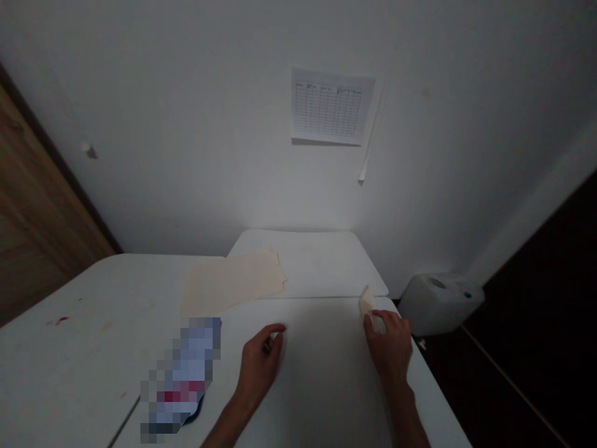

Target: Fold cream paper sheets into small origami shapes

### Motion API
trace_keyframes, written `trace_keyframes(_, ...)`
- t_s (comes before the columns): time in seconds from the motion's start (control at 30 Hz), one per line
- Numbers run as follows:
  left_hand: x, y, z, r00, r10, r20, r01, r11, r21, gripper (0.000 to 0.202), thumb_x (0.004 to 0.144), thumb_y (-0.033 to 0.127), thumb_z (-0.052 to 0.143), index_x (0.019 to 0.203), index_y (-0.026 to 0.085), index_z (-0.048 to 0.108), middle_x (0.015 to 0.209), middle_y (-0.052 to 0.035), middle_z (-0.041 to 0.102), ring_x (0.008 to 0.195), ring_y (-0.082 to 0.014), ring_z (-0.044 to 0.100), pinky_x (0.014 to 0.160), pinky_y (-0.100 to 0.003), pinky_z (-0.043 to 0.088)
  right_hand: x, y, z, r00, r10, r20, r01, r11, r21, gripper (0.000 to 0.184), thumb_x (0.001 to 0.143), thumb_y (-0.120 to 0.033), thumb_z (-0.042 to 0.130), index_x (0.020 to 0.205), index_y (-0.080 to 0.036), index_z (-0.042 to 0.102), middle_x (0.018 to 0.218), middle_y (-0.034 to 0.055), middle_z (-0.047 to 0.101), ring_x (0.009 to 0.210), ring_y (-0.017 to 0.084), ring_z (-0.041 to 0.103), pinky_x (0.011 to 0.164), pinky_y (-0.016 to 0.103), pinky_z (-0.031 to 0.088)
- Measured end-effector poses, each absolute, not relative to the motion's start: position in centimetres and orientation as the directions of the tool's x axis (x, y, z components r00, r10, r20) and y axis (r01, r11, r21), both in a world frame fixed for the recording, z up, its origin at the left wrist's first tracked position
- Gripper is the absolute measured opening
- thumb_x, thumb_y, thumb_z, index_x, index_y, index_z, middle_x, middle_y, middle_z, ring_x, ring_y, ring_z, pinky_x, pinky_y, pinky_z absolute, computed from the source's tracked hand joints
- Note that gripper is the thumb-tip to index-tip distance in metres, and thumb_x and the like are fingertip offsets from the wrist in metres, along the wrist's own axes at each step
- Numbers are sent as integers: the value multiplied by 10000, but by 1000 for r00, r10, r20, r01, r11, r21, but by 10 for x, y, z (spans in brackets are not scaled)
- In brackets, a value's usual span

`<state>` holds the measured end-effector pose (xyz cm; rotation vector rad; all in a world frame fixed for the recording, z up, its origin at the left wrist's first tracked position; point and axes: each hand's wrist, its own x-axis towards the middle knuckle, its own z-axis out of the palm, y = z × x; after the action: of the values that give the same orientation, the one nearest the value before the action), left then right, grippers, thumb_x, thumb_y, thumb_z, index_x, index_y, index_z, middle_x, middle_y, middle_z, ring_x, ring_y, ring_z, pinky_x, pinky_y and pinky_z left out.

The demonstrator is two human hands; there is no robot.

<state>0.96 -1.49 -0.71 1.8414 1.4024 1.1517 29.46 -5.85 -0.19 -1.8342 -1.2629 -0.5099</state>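
The person is leaning both hands over a white table (326, 386), and the small cream wad (367, 303) near its far right corner is serving as the landmark here. The right hand (389, 348) is sitting just on the near side of that wad, its fingertips (377, 320) closing on the wad's lower edge and pinching it, so hand and wad are touching. The wad is standing up slightly from the table top, and whether it is cloth or paper is too dim to tell.

The left hand (261, 364) is resting well to the left of the wad, lying palm down with its fingers curled loosely inward. Something pale is showing at its fingertips (275, 336), but whether it is gripping that is not clear.

Further left of the wad and a little beyond it, a flat beige sheet (233, 281) is lying on the table. Just behind the wad a white pad (317, 261) is lying against the wall (209, 155). To the right of the wad, off the table and lower, a white container (441, 298) is sitting. High above the wad, a printed chart (331, 107) is hanging on the wall.
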Motion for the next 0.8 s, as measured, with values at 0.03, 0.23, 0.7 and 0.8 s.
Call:
trace_keyframes(0.03,8,-11,-6,71,947,312,493,-305,815,354,863,449,473,976,195,694,566,25,587,488,-150,536,484,-237,413,293,-58,-1,385,551,740,914,-115,-389,213,846,-371,574,861,-182,673,902,83,670,845,243,523,821,376,395)
trace_keyframes(0.23,-3,31,5,20,919,394,699,-295,652,407,910,458,382,1004,182,666,787,-37,697,641,-181,644,646,-282,514,249,-56,1,235,575,784,905,164,-392,125,892,-248,537,879,-184,644,868,70,640,840,211,550,804,361,442)
trace_keyframes(0.7,-21,107,13,89,947,310,937,-185,295,452,853,357,551,1213,85,555,1327,-200,538,1219,-302,500,982,-378,394,210,-52,-14,21,835,551,837,286,-466,159,854,-102,520,878,-197,645,913,56,625,899,207,548,833,350,456)
trace_keyframes(0.8,-21,105,11,101,957,272,952,-172,252,395,857,364,547,1164,116,576,1164,-166,640,1085,-281,592,898,-351,431,210,-52,-16,10,845,535,838,285,-466,159,847,-96,525,867,-196,648,907,54,627,903,210,545,848,356,449)
